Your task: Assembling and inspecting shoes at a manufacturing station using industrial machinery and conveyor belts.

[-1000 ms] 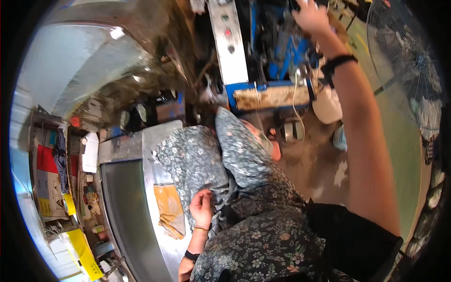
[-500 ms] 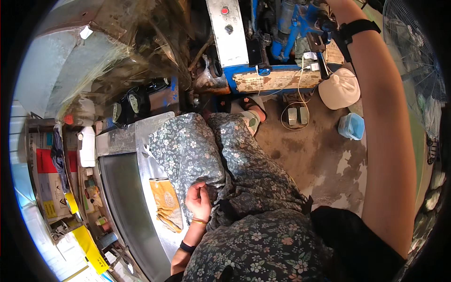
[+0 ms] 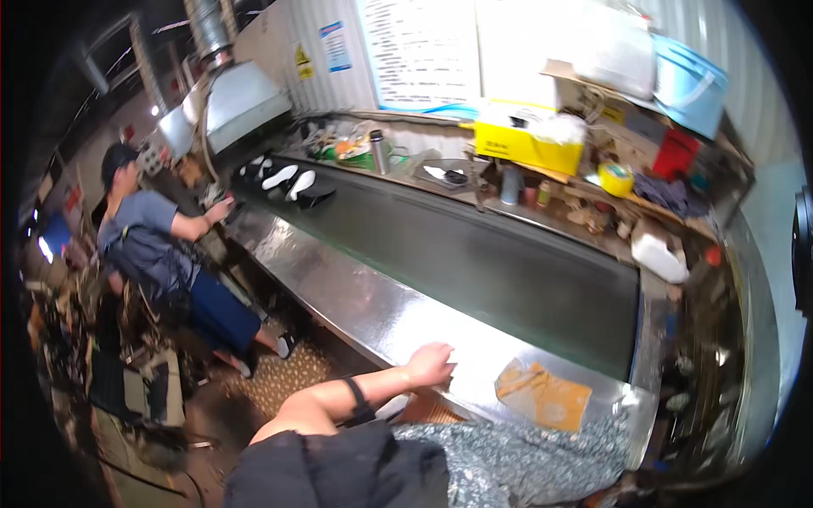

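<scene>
My left hand (image 3: 431, 366) is held over the near edge of the shiny metal ledge (image 3: 356, 300), fingers curled in with nothing showing in them. The hand is slightly blurred, and a black band circles that forearm. Beside it on the ledge lies an orange-and-grey cloth piece (image 3: 544, 394), which looks like a work glove. Floral fabric (image 3: 525, 457) covers my lap at the lower right. Beyond the ledge runs a dark conveyor belt (image 3: 474, 271). Black shoe parts with white soles or insoles (image 3: 298, 183) rest on its far left end. My right hand is out of view.
A co-worker (image 3: 161, 229) stands at the belt's far left, one arm reaching toward it. Behind the belt, a shelf carries a yellow box (image 3: 529, 146), a steel flask (image 3: 378, 152), a tape roll (image 3: 616, 179) and a white jug (image 3: 660, 254). A blue bucket (image 3: 690, 85) stands higher up.
The view has swung left and up, from my lap and the blue machine to the belt and wall. My left hand has moved from my lap to the ledge. My right arm has left the view.
</scene>
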Available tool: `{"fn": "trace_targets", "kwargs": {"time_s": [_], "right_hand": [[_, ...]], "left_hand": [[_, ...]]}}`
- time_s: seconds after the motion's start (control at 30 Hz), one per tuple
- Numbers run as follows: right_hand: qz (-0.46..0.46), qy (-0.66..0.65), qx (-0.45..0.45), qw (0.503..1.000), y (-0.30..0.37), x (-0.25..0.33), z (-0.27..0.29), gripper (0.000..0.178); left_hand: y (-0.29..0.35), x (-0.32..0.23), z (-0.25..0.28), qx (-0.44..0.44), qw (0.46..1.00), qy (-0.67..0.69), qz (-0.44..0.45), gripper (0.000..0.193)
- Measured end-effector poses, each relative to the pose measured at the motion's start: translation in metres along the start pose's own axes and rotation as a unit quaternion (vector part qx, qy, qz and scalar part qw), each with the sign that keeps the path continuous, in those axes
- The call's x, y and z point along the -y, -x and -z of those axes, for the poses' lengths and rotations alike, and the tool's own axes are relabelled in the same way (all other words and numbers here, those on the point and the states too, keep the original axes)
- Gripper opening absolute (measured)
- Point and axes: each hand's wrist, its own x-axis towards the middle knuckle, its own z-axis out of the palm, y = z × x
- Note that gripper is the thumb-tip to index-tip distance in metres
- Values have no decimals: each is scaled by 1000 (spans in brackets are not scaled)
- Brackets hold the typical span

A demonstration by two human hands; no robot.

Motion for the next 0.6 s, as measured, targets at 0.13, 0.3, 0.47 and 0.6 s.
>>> {"fn": "trace_targets", "kwargs": {"time_s": [0.13,0.3,0.47,0.6], "right_hand": [[24,-37,16,999,38,52,-29,44],[10,-14,34,999,98,39,-19,44],[-28,29,2,999,140,11,9,44],[-52,39,19,998,196,-8,35,44]], "left_hand": [[61,45,0,-58,977,-52,198,61],[48,23,-27,-109,953,-93,265,68],[31,23,-25,-14,949,-155,276,70],[21,29,-25,76,965,-192,161,73]]}}
